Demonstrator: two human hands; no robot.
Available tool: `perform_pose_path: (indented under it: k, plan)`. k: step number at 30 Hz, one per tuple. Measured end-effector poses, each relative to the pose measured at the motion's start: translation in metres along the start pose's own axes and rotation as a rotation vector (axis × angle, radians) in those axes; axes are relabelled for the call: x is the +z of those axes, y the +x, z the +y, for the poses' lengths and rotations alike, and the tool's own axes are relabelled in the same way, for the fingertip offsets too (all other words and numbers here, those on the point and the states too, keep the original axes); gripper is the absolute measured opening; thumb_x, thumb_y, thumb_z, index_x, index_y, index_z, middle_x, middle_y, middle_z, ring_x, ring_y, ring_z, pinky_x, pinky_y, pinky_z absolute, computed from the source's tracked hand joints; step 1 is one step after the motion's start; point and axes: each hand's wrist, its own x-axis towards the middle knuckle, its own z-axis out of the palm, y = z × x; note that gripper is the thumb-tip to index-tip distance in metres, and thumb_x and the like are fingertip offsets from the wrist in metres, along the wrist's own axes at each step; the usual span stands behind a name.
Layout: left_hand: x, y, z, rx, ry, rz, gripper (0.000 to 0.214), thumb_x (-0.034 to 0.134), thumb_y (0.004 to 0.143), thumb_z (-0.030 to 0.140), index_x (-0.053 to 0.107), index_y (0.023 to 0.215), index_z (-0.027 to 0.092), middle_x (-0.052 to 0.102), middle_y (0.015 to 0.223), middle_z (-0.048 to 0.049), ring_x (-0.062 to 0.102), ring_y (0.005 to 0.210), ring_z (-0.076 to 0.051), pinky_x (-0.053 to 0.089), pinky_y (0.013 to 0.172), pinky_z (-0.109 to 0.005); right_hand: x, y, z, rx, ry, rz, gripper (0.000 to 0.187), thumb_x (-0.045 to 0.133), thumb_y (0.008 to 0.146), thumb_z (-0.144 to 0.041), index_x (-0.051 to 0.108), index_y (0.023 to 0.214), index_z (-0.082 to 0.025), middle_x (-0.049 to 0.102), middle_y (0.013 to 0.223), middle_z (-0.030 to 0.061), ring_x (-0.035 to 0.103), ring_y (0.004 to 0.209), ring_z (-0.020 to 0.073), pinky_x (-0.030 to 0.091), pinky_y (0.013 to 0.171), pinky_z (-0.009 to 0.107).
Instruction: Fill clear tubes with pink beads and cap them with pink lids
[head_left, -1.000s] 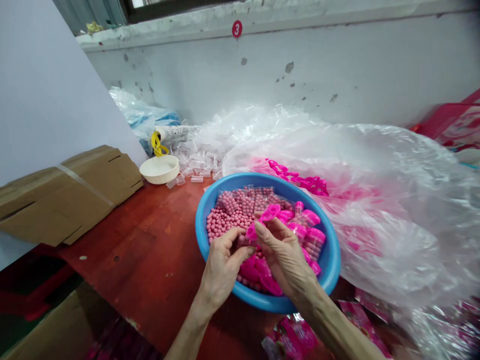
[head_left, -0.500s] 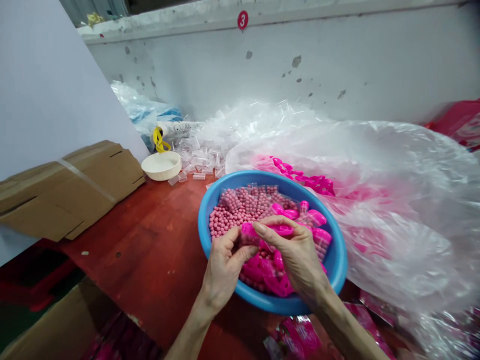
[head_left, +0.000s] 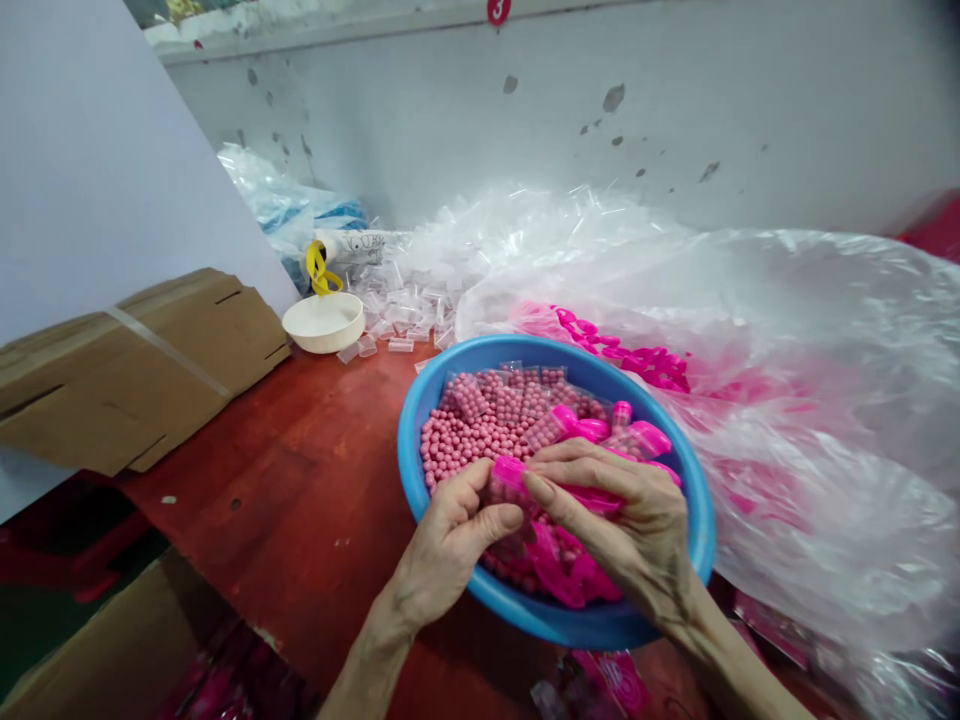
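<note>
Left hand (head_left: 450, 555) and right hand (head_left: 622, 520) hold one pink case (head_left: 570, 495) together, its long side lying crosswise over the blue tub (head_left: 570, 630).

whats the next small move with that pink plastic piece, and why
Probably firm up the grip on the pink plastic piece first. The right hand has its fingers across it, and the left hand pinches near its end. Both are right over the blue basin, so a slip would likely drop it among the bagged pink beads.
</note>
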Motion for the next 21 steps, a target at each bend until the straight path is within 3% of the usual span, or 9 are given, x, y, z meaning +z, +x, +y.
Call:
perform_pose_path:
  k: [3,9,15,19,21]
  plan:
    - [0.000,-0.001,-0.001,-0.018,0.001,0.000,0.011,0.060,0.084,0.023,0.060,0.090,0.014,0.053,0.071,0.0010,0.048,0.060,-0.008,0.041,0.059,-0.018,-0.005,0.001,0.001,-0.056,-0.034,-0.061,0.008,0.068,0.076,-0.018,0.074,0.078,-0.024,0.072,0.075,0.0033,0.067,0.064,0.0166,0.055,0.059,0.028]
    - [0.003,-0.005,-0.002,-0.012,0.036,0.072,0.045,0.058,0.085,0.025,0.045,0.128,0.028,0.052,0.073,0.0032,0.048,0.058,-0.007,0.039,0.052,-0.016,-0.010,-0.001,0.010,-0.076,-0.045,-0.094,0.013,0.068,0.076,-0.017,0.075,0.083,-0.025,0.072,0.080,0.0031,0.068,0.067,0.0167,0.056,0.061,0.027]
    - [0.003,-0.007,-0.004,0.000,0.133,0.144,0.034,0.056,0.086,0.033,0.053,0.119,0.022,0.049,0.073,0.0018,0.041,0.053,-0.007,0.032,0.045,-0.016,-0.012,-0.003,0.006,-0.260,-0.282,-0.204,0.010,0.060,0.084,-0.023,0.069,0.088,-0.023,0.072,0.082,0.0052,0.068,0.070,0.0192,0.056,0.059,0.029]
    - [0.005,-0.005,-0.004,0.042,0.140,0.166,0.032,0.055,0.087,0.034,0.053,0.117,0.023,0.055,0.084,-0.0001,0.049,0.066,-0.010,0.041,0.061,-0.019,0.003,-0.016,0.000,-0.301,-0.605,-0.155,0.038,0.061,0.080,-0.048,0.059,0.099,-0.015,0.068,0.088,0.0130,0.066,0.079,0.0266,0.054,0.066,0.037]
    - [0.006,-0.005,-0.004,0.071,0.162,0.164,0.030,0.054,0.088,0.033,0.053,0.116,0.022,0.058,0.091,-0.0015,0.054,0.078,-0.014,0.043,0.073,-0.022,0.014,-0.022,-0.001,-0.269,-0.676,-0.110,0.035,0.055,0.084,-0.045,0.055,0.099,-0.014,0.066,0.085,0.0133,0.064,0.077,0.0256,0.052,0.066,0.036]
